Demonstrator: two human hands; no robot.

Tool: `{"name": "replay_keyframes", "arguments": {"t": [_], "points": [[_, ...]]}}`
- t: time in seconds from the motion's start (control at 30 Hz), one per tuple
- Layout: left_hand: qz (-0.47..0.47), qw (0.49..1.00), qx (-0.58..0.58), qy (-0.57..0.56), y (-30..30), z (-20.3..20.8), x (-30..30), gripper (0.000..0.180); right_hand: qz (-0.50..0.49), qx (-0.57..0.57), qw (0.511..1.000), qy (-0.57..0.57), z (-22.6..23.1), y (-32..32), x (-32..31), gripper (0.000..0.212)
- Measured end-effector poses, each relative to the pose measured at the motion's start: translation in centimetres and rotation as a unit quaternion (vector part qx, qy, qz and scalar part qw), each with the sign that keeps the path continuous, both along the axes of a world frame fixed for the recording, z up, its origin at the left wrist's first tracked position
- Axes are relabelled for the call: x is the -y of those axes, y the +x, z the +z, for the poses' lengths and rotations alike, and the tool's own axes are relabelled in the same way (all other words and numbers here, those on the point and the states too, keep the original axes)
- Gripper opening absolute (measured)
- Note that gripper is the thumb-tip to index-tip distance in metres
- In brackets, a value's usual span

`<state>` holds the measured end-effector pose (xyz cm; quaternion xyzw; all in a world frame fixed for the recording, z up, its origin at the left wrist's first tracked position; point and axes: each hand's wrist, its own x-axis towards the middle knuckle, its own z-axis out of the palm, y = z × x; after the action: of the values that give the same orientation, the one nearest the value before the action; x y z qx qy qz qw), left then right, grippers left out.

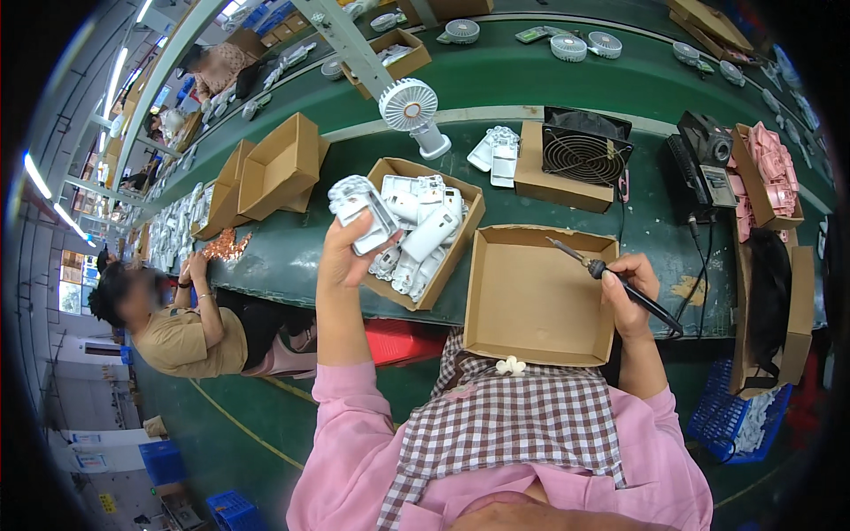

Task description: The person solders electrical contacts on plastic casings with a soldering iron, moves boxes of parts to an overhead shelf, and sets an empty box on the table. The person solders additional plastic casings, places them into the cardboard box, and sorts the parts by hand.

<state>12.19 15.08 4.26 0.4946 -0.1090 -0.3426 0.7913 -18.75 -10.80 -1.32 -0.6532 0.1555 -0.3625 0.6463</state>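
Green table [292,252]. Left of the shallow box [540,296], left fingers [357,228] hold white plastic [354,196]; on its right, right fingers [630,264] grip a soldering iron's handle [651,306], maybe avoiding burns.

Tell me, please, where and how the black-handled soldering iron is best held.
Take the black-handled soldering iron by its slim black handle, coming from the person's right; its bare pointed metal tip faces left and away, so the handle seems the safer end.
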Motion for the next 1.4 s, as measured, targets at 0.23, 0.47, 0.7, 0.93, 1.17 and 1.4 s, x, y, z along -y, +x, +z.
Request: {"name": "replay_keyframes", "arguments": {"t": [0.23,0.47,0.7,0.93,1.17,1.4], "points": [[-0.163,0.949,-0.18,-0.199,-8.2,0.5,6.2,0.068,-0.096,0.13,0.984,0.076,2.9,1.0,-1.7,0.013],[-0.072,0.997,-0.009,-0.012,-12.4,-2.8,12.2,0.066,-0.078,0.154,0.982,0.071,2.2,1.4,-2.9,0.021],[-0.05,0.996,0.071,0.027,-12.0,-3.8,12.1,0.06,-0.078,0.09,0.993,0.025,2.3,1.9,-3.3,0.015],[-0.065,0.995,0.075,0.031,-12.0,-3.8,12.1,0.062,-0.097,0.005,0.995,-0.029,2.8,2.5,-3.2,0.015],[-0.059,0.995,0.073,0.029,-12.2,-3.8,12.1,0.063,-0.101,-0.003,0.995,-0.012,2.7,3.0,-3.1,0.016],[-0.062,0.995,0.069,0.035,-12.0,-4.0,12.0,0.063,-0.108,-0.007,0.994,-0.016,2.8,3.2,-3.1,0.017]]}}
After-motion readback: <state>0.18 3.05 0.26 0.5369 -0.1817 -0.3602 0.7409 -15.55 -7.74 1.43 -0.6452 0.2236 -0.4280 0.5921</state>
